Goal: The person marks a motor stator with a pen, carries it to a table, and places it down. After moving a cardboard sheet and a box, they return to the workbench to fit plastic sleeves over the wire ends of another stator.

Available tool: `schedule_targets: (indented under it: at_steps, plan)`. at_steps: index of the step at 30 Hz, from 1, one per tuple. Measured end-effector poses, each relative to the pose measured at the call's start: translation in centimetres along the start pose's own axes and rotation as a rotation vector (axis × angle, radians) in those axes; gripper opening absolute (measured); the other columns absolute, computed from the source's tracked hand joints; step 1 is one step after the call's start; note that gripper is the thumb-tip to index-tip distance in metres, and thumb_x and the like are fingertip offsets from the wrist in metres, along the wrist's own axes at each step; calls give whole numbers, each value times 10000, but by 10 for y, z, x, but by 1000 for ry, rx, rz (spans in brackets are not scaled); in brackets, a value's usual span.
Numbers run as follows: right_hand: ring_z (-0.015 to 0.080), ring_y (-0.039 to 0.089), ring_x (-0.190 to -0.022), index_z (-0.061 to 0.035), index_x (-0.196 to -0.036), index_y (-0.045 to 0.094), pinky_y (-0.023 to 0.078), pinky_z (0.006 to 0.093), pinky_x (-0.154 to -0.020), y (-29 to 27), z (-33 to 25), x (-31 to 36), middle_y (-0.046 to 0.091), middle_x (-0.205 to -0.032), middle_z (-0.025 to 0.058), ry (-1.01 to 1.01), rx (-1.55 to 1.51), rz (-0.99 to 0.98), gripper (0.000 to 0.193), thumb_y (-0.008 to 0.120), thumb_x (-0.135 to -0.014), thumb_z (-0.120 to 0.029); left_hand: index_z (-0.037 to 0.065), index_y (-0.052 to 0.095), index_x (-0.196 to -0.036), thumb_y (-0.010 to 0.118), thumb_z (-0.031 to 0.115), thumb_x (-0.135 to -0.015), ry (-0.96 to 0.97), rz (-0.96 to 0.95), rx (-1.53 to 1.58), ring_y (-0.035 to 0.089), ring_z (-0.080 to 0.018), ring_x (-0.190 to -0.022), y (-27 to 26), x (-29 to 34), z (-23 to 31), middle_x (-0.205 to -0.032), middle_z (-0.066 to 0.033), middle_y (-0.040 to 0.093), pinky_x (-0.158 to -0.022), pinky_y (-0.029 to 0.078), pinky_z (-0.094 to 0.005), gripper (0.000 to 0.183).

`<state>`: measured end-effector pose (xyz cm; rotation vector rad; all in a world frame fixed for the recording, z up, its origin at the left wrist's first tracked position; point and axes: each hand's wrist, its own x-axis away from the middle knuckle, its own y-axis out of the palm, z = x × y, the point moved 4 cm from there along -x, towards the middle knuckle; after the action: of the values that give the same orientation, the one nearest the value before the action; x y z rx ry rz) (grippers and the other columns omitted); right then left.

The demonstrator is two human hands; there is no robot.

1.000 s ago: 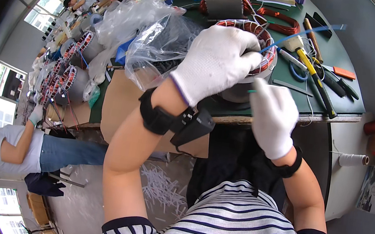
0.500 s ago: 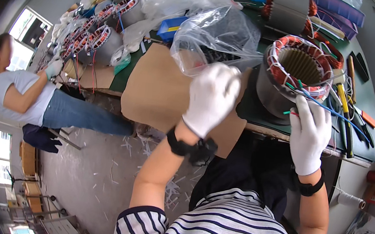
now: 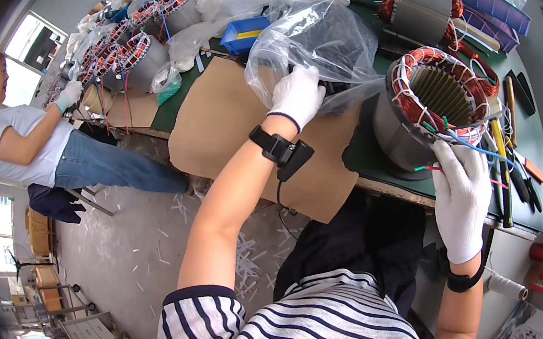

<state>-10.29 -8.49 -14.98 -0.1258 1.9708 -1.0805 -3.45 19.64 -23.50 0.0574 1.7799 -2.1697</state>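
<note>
A motor stator point(image 3: 394, 135) with a grey body and copper windings laced in white stands upright at the right of the bench. My right hand point(image 3: 462, 196), in a white glove, is at its near rim, fingers pinched on lead wires. A blue lead wire point(image 3: 486, 151) runs just above the fingers, and a red lead wire point(image 3: 430, 168) with a green tip passes behind them. My left hand point(image 3: 297, 98), also gloved, reaches to the near edge of a clear plastic bag point(image 3: 332, 36). Dark pieces show through the bag; my left fingertips are hidden.
Brown cardboard point(image 3: 221, 135) overhangs the bench edge. A blue bin point(image 3: 242, 33) sits left of the bag, with another stator point(image 3: 422, 14) at the back. Hand tools with a yellow handle point(image 3: 499, 142) lie at right. A co-worker point(image 3: 25, 142) stands left by several stators.
My left hand has moved away from me to the plastic bag, and its forearm has straightened. My right hand has shifted slightly right and nearer, staying at the wires; the blue wire now bends differently.
</note>
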Motion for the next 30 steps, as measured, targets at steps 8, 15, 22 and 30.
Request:
schedule_targets:
  at_steps: [8, 15, 22, 30]
  plan:
    - [270, 569, -794, -40, -874, 637, 462, 357, -705, 3, 2, -9, 575, -811, 83, 11, -1, -8, 206, 688, -675, -58, 2, 599, -903, 532, 109, -748, 29, 236, 168, 596, -398, -855, 8, 7, -15, -859, -224, 622, -794, 468, -458, 200]
    - [266, 567, -788, -57, -856, 645, 461, 358, -699, 3, 2, -6, 573, -804, 77, 45, 16, 25, 191, 695, -672, -68, -8, 539, -1210, 459, 61, -790, 100, 39, 805, 564, -177, -889, -21, 68, 11, -1075, -120, 574, -753, 478, -283, 433]
    - [252, 558, -781, -63, -752, 630, 458, 346, -676, 9, 1, -7, 557, -751, 63, 55, 17, 96, 126, 703, -649, -77, 23, 560, -1035, 521, 31, -886, 10, -116, 1512, 593, -117, -847, -52, 97, 84, -946, -59, 608, -766, 478, -260, 154]
    - [259, 571, -771, -66, -800, 645, 460, 348, -691, 10, -2, -6, 610, -801, 55, 15, 154, 73, 159, 713, -658, -92, 7, 568, -1003, 567, 24, -888, -19, 24, 1569, 621, -106, -772, -57, 97, 103, -884, -49, 633, -730, 491, -217, 116]
